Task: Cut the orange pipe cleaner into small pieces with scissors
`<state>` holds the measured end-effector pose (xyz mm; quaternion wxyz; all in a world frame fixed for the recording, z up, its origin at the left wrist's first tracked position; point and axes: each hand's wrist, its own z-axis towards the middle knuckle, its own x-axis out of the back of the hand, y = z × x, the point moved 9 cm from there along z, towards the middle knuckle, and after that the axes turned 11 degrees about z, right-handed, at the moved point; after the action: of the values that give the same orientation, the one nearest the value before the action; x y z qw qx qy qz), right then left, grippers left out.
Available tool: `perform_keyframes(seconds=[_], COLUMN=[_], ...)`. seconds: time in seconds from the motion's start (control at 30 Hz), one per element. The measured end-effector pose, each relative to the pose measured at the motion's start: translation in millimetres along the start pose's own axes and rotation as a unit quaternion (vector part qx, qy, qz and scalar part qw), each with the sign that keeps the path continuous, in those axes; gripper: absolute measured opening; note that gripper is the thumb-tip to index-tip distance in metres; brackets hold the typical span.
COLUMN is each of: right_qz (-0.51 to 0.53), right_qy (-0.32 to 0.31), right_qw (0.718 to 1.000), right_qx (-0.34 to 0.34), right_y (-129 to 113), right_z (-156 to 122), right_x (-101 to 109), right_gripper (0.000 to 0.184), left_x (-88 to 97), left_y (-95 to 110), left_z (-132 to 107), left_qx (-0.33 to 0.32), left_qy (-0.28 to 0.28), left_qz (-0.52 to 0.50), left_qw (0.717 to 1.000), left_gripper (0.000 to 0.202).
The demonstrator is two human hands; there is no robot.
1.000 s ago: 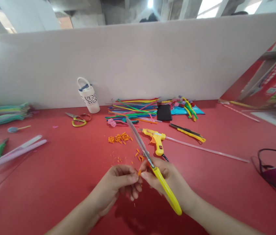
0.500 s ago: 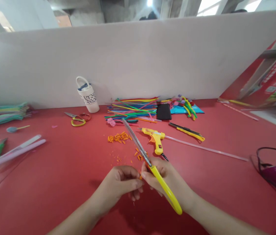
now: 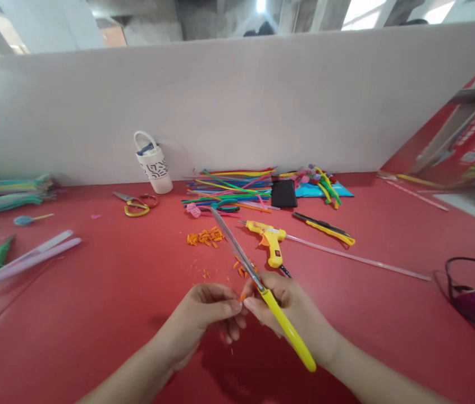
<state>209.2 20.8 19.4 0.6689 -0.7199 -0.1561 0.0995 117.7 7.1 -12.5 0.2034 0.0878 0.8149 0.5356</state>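
Note:
A small orange piece [image 3: 242,298] sits between the fingertips of my two hands. My left hand [image 3: 204,314] pinches it from the left, thumb against forefinger. Scissors with yellow handles [image 3: 290,331] rest in my right hand [image 3: 294,306], blades together and pointing up and away to the left. The right thumb and forefinger also meet at the orange piece. Beyond the hands lie a pile of short orange pieces [image 3: 206,237] and a smaller cluster of orange pieces [image 3: 241,270], partly behind the blades. Tiny orange scraps [image 3: 206,274] are scattered nearby.
A yellow glue gun [image 3: 273,241] with a clear glue stick lies right of the blades. Behind are many coloured pipe cleaners [image 3: 229,188], a black box [image 3: 283,193] and a white tumbler [image 3: 156,171]. Other scissors [image 3: 136,205] lie left. A white partition [image 3: 237,106] borders the red table.
My fingertips have shifted slightly around the orange piece, which shows a bit more clearly between them. The whole view has moved a little; the scissors stay in my right hand.

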Motion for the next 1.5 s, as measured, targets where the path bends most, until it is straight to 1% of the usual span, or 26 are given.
perform_keyframes(seconds=[0.13,0.2,0.27,0.37,0.47,0.57,0.73,0.8,0.9,0.97,1.03,1.13,1.23,1.4,1.5], right_qz=[0.005,0.009,-0.012,-0.047,-0.049,-0.056,-0.056,-0.073,-0.132,-0.202,-0.285,-0.397,-0.486,-0.555,-0.574], right_qy=[-0.011,-0.01,-0.007,-0.016,-0.024,-0.021,-0.031,-0.01,0.022,0.028,0.029,0.034,0.036,0.052,0.059], right_qw=[1.0,1.0,1.0,0.999,0.999,0.998,0.998,0.997,0.991,0.979,0.957,0.913,0.863,0.799,0.774], right_qx=[0.006,-0.002,-0.006,0.0,0.002,-0.001,0.001,0.004,0.017,0.031,0.049,0.089,0.136,0.224,0.261], right_y=[-0.8,-0.1,0.0,-2.7,-6.4,-7.5,-5.7,-6.9,-10.9,-12.9,-13.1,-11.8,-10.7,-17.4,-20.3], right_z=[0.1,0.3,0.5,0.4,-0.3,-0.8,-0.6,-0.6,-0.9,-0.9,-0.5,-0.2,-1.3,-7.5,-11.7], right_x=[-2.5,-1.4,0.0,-1.1,-3.6,-4.1,-6.1,-1.2,7.4,9.2,8.2,4.1,-1.2,-7.6,-10.5], right_gripper=[0.009,0.009,0.009,0.007,0.005,0.005,0.008,0.012,0.023,0.028,0.028,0.028,0.032,0.031,0.025], left_x=[-1.5,0.6,3.7,3.9,2.1,1.9,-1.3,3.1,21.3,35.5,46.1,55.3,58.6,58.7,60.4], left_y=[2.3,3.7,3.7,1.7,2.2,5.2,2.9,6.2,20.8,33.5,44.3,52.2,53.4,54.7,53.8], left_z=[0.8,1.4,1.9,2.5,2.2,1.6,1.4,1.4,-0.4,-4.0,-8.0,-12.7,-15.7,-19.0,-21.1], left_qx=[-0.017,-0.019,-0.014,-0.005,-0.009,-0.02,-0.01,-0.019,-0.064,-0.104,-0.138,-0.162,-0.165,-0.18,-0.174], left_qy=[-0.004,0.011,0.029,0.029,0.019,0.022,0.007,0.026,0.1,0.15,0.179,0.197,0.202,0.202,0.218], left_qz=[0.048,0.074,0.087,0.089,0.088,0.081,0.079,0.077,0.054,0.04,0.027,-0.005,-0.039,-0.079,-0.09], left_qw=[0.999,0.997,0.996,0.996,0.996,0.996,0.997,0.996,0.991,0.982,0.974,0.967,0.964,0.96,0.956], left_gripper=[0.011,0.009,0.008,0.008,0.009,0.009,0.009,0.01,0.012,0.012,0.01,0.008,0.007,0.009,0.009])
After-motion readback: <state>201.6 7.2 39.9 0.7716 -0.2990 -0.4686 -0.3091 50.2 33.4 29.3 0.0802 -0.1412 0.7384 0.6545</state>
